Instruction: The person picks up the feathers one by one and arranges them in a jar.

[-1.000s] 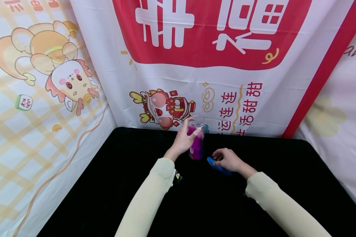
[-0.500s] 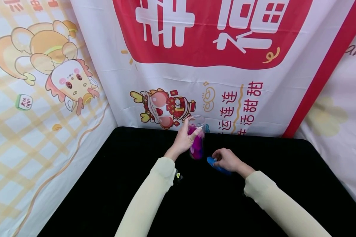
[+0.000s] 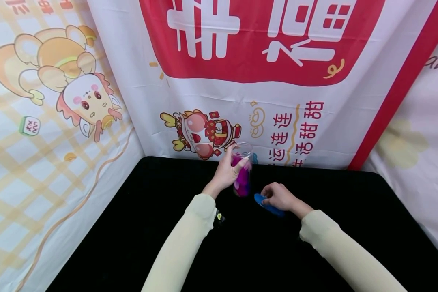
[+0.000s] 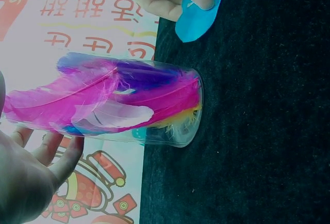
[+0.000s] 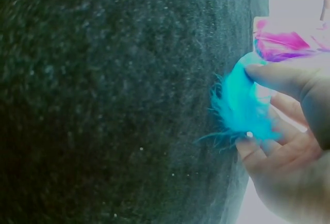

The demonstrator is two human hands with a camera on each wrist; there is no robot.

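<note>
My left hand (image 3: 226, 171) grips a clear, roughly upright cylindrical cup (image 3: 244, 148) near its top. Packed inside the cup (image 4: 178, 139) are magenta, purple, white and yellow feathers (image 4: 124, 95), seen sideways in the left wrist view. To the right of the cup and slightly nearer, my right hand (image 3: 281, 197) pinches a bright blue feather (image 3: 273, 209) between thumb and fingers. Fluffy barbs fringe one end of this blue feather (image 5: 240, 100) in the right wrist view. It is apart from the cup. Whether the cup's base touches the table is hard to tell.
A black cloth-covered table (image 3: 160, 243) lies beneath both hands. White printed curtains (image 3: 211, 93) hang close behind its far edge and along both sides. A small dark object with a yellow patch (image 3: 219, 217) shows beside the left cuff.
</note>
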